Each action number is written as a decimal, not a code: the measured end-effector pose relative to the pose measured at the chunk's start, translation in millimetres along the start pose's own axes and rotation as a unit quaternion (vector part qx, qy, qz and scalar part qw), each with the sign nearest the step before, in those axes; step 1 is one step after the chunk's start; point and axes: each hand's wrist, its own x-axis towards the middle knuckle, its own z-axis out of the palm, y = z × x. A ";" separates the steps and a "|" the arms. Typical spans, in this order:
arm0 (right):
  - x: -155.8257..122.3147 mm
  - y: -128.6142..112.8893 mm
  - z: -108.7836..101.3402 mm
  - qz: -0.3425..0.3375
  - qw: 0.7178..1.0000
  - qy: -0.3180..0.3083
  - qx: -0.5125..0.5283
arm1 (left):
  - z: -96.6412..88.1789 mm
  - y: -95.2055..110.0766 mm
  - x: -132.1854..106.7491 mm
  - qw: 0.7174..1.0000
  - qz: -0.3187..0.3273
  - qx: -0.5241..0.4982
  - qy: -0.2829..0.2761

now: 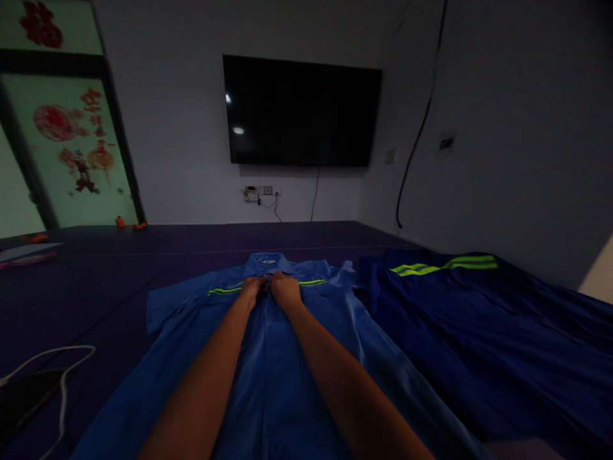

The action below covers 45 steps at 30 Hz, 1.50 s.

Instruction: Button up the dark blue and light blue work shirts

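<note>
A blue short-sleeved work shirt point(282, 370) lies spread out, front up, on a dark purple surface, its collar pointing away from me. Thin yellow-green strips cross its chest. My left hand point(253, 289) is closed on the front placket just below the collar. Right beside it, my right hand point(286, 291) is also closed on the placket, thumb and fingers pinched together. The small bit of cloth or button between the two hands is too dark to make out. Further down the placket a button point(274, 359) shows faintly.
Dark blue trousers or another garment with bright reflective bands point(472, 262) lies at the right. At the lower left are a dark flat device point(29, 399) and a white cable point(64, 390). Papers point(29, 253) rest at the far left. A television point(301, 112) hangs on the wall.
</note>
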 end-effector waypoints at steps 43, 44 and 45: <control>4.1 -2.0 1.3 -0.043 0.998 -0.044 -0.012 | -6.6 -4.9 0.1 1.000 0.010 -0.006 -0.016; 4.6 -2.1 1.4 -0.041 0.998 -0.044 -0.009 | -6.5 -5.3 -0.1 1.000 0.013 -0.003 -0.015; 5.1 -2.2 1.5 -0.038 0.998 -0.044 -0.007 | -6.4 -5.7 -0.2 1.000 0.016 0.001 -0.014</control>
